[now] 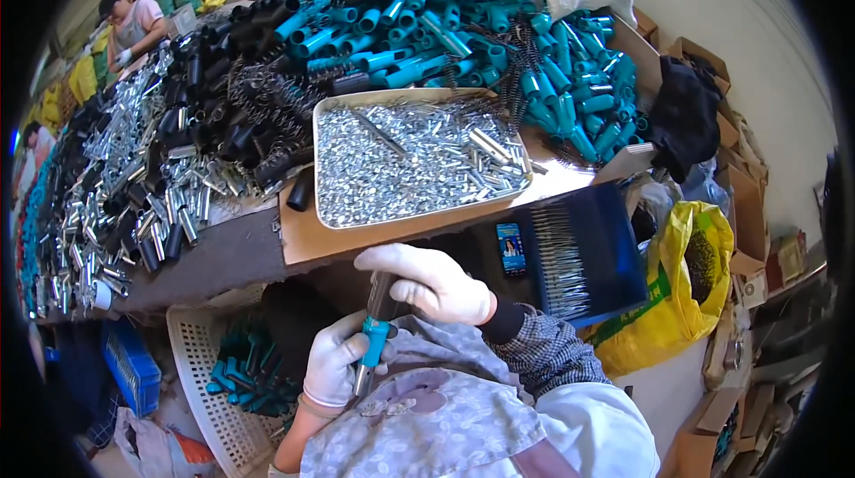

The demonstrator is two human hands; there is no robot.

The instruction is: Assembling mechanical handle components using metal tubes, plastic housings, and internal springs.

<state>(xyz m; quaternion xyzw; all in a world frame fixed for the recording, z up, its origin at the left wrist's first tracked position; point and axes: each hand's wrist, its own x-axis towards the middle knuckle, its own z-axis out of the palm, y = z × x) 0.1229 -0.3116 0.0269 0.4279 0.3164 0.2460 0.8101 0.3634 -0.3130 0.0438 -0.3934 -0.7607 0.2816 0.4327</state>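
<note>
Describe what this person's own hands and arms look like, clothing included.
The left hand wears a white, close-fitting glove, and the left forearm is bare just beyond it. The right hand wears a matching white glove; past a sliver of bare wrist come a dark cuff and a dark-and-light checked sleeve.

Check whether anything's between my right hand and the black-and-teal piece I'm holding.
Nothing visible except your white glove: your right hand is at the piece's black upper part, while your left hand grips its teal section.
</note>
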